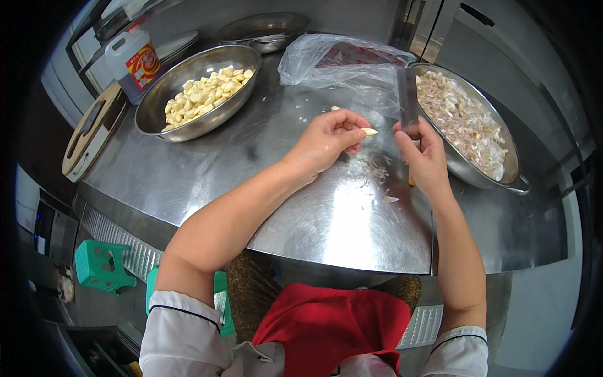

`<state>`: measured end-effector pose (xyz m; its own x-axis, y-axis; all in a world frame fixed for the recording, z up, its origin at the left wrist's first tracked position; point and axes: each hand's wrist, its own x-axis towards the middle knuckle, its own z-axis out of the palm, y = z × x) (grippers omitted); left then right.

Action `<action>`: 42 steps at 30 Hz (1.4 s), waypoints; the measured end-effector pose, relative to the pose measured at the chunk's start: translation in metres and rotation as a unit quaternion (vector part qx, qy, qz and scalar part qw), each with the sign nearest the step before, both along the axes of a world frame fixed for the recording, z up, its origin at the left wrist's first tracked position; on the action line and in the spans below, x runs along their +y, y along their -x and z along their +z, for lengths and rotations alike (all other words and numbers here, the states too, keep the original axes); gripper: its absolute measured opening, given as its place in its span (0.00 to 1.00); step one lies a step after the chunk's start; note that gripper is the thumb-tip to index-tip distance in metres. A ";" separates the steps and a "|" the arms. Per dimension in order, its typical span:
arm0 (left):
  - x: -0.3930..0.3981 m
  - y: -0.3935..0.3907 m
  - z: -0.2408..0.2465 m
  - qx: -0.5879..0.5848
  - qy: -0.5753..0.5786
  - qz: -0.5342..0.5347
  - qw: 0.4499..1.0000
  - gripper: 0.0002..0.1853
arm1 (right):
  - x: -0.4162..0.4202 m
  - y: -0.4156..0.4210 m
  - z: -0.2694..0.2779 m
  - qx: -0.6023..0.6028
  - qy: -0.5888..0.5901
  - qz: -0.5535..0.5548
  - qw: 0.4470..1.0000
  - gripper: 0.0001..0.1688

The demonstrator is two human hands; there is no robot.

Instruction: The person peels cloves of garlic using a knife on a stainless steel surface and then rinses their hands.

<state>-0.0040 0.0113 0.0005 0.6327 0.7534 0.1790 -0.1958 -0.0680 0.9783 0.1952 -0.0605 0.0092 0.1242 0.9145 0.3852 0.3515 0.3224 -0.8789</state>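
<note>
My left hand (332, 139) pinches a pale garlic clove (369, 132) between thumb and fingers above the steel table (301, 207). Just to its right, my right hand (424, 153) grips a knife or cleaver by its handle, with the dark, broad blade (408, 99) pointing up and away. Thin skin scraps (377, 169) lie on the table below the hands. Peeled cloves (205, 96) fill part of a steel bowl (188, 129) at the left. At the right, a steel basin with a loop handle (464, 172) holds a heap of garlic skins and cloves (461, 122).
A clear plastic bag (330, 61) lies behind the hands. Farther back are a wide metal pan (264, 26) and stacked plates (176, 47). A plastic jug (134, 63) and a round wooden board (92, 132) stand far left. A green stool (101, 266) is on the floor.
</note>
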 end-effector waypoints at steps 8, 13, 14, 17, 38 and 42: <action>0.003 0.010 0.021 -0.024 -0.077 0.086 0.993 0.09 | 0.007 0.004 -0.014 0.025 -0.022 -0.017 0.999 0.14; -0.004 0.029 0.049 -0.072 -0.107 0.155 0.980 0.10 | 0.009 0.002 -0.020 -0.029 -0.024 0.002 0.999 0.17; -0.003 0.039 0.051 -0.059 -0.146 0.172 0.972 0.10 | 0.011 0.003 -0.022 -0.032 -0.039 0.000 0.999 0.18; 0.012 0.085 0.053 0.001 -0.232 0.229 0.945 0.10 | 0.010 0.003 -0.021 -0.052 -0.041 -0.017 0.998 0.18; -0.022 -0.044 -0.021 0.281 -0.476 0.085 0.829 0.19 | 0.017 -0.008 -0.018 0.004 -0.112 -0.041 0.993 0.13; -0.046 -0.039 -0.014 0.302 -0.468 -0.004 0.831 0.18 | 0.019 -0.016 -0.018 0.006 -0.106 -0.052 0.993 0.12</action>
<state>0.0354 -0.0348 -0.0132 0.8243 0.4590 0.3314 0.3078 -0.8546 0.4182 0.2115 -0.0418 -0.0086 0.2186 0.7953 0.5654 0.3826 0.4632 -0.7994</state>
